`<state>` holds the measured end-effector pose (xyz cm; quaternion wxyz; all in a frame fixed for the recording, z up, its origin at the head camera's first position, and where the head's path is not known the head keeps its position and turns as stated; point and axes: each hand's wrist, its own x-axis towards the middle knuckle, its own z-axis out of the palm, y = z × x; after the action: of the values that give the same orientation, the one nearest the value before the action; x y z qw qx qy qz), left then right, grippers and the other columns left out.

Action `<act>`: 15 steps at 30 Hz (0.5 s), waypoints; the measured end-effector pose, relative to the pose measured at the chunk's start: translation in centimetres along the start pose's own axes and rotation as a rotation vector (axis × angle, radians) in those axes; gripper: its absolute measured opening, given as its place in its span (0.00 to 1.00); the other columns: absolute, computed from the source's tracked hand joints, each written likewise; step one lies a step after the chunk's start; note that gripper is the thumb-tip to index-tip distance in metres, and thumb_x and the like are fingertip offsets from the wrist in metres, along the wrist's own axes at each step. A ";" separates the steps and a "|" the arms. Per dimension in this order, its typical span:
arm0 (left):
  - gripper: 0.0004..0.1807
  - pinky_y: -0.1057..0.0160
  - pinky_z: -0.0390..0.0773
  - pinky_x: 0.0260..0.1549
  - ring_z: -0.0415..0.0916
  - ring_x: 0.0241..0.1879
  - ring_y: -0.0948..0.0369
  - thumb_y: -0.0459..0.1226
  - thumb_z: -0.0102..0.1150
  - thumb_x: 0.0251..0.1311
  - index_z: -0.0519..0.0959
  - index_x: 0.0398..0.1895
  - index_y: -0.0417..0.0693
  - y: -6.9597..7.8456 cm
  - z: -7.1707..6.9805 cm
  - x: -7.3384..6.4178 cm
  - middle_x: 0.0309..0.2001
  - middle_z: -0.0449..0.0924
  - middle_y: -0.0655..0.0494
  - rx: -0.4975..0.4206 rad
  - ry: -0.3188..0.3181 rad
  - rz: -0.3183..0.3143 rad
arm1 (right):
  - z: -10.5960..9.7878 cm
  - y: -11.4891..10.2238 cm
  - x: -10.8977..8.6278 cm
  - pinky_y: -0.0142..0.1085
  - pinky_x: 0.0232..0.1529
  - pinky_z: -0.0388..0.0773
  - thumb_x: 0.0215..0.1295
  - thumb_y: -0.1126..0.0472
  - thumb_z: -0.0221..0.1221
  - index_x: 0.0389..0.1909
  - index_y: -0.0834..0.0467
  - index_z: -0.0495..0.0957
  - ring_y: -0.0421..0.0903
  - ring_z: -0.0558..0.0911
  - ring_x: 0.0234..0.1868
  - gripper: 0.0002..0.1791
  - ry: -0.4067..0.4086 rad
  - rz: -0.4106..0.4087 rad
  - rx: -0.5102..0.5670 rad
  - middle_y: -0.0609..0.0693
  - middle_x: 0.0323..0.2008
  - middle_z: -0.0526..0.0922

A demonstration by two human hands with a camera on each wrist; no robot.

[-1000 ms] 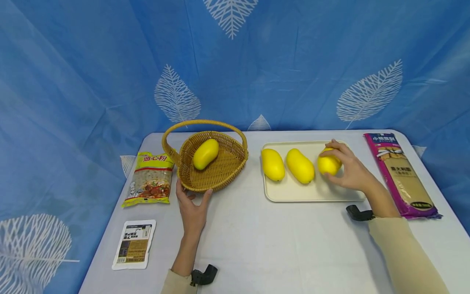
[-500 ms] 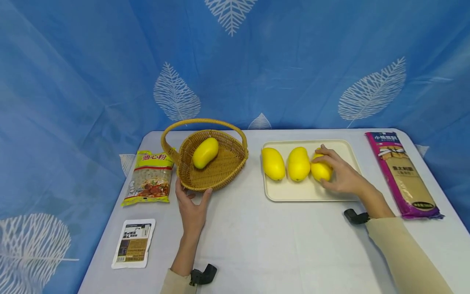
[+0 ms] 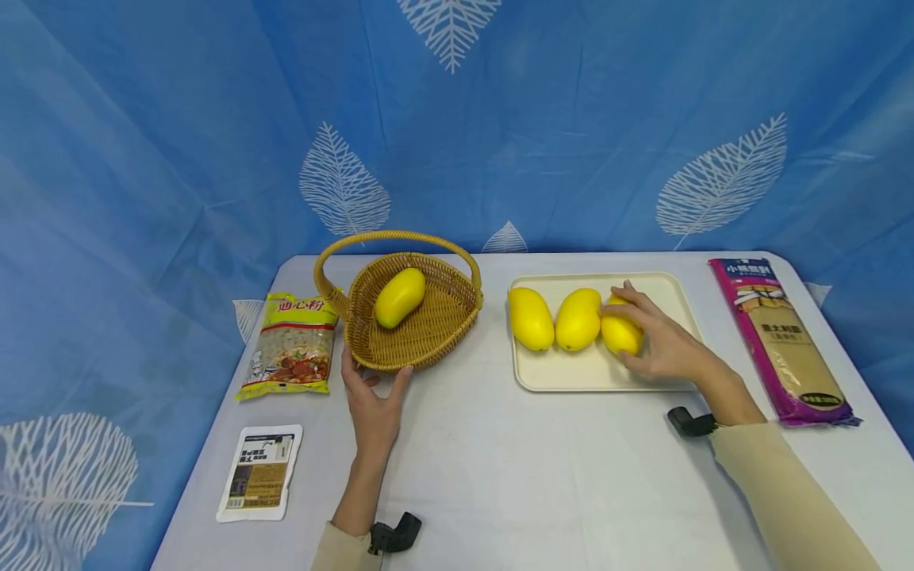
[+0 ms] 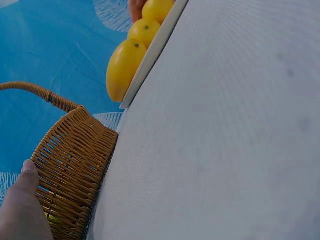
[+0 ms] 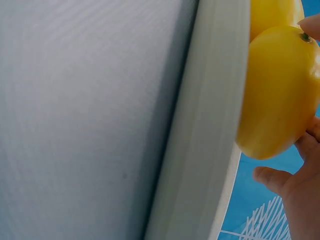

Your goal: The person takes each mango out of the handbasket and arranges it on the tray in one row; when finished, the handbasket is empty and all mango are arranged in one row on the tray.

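Note:
The left hand [image 3: 374, 412] holds the near end of a brown wicker basket [image 3: 421, 345], thumb and fingers spread to either side. In the left wrist view its thumb [image 4: 30, 175] lies on the basket's woven wall. One yellow mango [image 3: 401, 298] lies inside. The right hand [image 3: 664, 341] curls round another mango [image 3: 621, 331] in the cream tray [image 3: 607, 381]. Its thumb [image 5: 270, 177] stands slightly apart from the fruit in the right wrist view, with a fingertip [image 5: 311, 27] by the stem end. A middle mango [image 3: 578, 319] and a left mango [image 3: 531, 319] lie beside it.
A yellow-topped food packet [image 3: 294, 349] lies left of the basket, and a small white pouch [image 3: 260, 474] nearer the front. A long purple noodle packet [image 3: 785, 341] lies right of the tray. The blue leaf-print curtain [image 3: 543, 143] hangs behind the table.
The right hand has moved left with its mango, up close to the middle one. The middle mango has turned and shifted slightly left. The left hand and basket have stayed put.

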<state>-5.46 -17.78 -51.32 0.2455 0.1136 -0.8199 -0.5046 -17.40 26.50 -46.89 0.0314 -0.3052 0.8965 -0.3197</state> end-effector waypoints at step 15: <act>0.56 0.58 0.67 0.51 0.64 0.62 0.51 0.48 0.69 0.57 0.40 0.78 0.56 0.2 -0.1 -0.1 0.72 0.54 0.43 0.000 -0.008 -0.029 | -0.9 -2.6 0.5 0.73 0.60 0.58 0.44 0.61 0.74 0.64 0.56 0.71 0.60 0.48 0.77 0.41 0.086 -0.043 -0.081 0.59 0.73 0.57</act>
<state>-5.33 -17.72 -51.15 0.2349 0.1234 -0.8192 -0.5084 -16.69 25.10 -44.51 -0.0262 -0.3116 0.9023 -0.2967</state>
